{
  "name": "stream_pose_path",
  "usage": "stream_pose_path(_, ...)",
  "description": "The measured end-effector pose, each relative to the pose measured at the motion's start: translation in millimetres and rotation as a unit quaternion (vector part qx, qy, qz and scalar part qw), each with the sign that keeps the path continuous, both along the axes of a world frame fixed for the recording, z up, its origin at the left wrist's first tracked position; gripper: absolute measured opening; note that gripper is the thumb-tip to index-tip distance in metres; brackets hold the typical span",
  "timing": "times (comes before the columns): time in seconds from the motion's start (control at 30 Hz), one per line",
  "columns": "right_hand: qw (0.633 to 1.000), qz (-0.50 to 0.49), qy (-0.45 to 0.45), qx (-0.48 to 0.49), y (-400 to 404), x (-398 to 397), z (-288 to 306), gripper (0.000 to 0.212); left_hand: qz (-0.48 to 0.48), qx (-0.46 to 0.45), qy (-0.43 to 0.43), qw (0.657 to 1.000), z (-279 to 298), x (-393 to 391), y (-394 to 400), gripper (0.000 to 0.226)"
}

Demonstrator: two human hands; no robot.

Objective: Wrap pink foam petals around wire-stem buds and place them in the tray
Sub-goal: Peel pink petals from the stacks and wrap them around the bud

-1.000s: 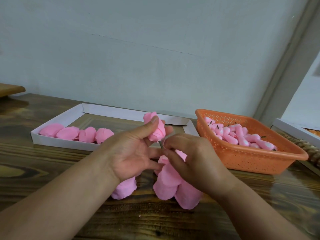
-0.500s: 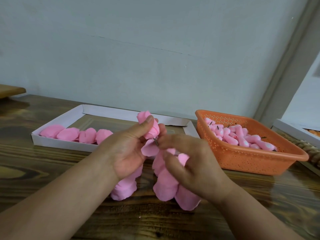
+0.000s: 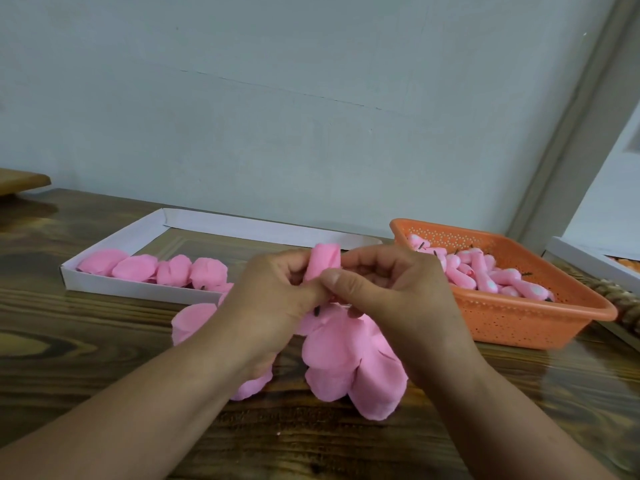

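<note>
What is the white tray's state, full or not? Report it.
Partly filled. The white tray holds a row of wrapped pink flowers along its near wall; the brown floor behind them is bare.

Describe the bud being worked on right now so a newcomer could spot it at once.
Start at the orange basket at the right of the wooden table, then look left to where the two hands meet. The bud is the pink roll sticking up between them, the only one held off the table.

Bud (image 3: 323, 264) mostly hidden between hands; stem unseen. Petals (image 3: 349, 362) partly covered by wrists. White box (image 3: 585, 258) cut off at right edge.
</note>
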State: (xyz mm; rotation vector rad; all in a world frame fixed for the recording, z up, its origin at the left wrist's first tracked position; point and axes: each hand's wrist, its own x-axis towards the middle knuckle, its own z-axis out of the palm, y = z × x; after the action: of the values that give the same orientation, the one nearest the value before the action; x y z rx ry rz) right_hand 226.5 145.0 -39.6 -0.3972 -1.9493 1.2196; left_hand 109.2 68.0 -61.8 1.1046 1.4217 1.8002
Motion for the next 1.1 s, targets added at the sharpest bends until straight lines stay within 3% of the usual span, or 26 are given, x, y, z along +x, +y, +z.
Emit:
stream_pose_path(0.07,1.0,-0.017,0.001,0.01,-3,-2,0,0.014,0.017,0.003,0.05,0.999,-1,3,-1,0.023)
stream_pose_path(0.17,0.998,-0.043,-0.001,0.037,-5,-4,-1,0.014,0.023,0.02,0.108,0.994,-3,10,0,0.015)
stream_pose_path(0.43,0.981,-0.136,-0.016,0.138,-5,-7,-3,0.009,0.068,0.053,0.136,0.987,-8,17,8,0.022)
stream_pose_path(0.93,0.978,-0.098,-0.072,0.172,-1,-4,4,0.022,0.091,0.021,0.21,0.973,-9,19,5,0.019)
stream_pose_path(1.1,0.983,-0.091,-0.08,0.137,4,-5,2,0.026,0.095,-0.013,0.205,0.974,-11,15,7,0.025)
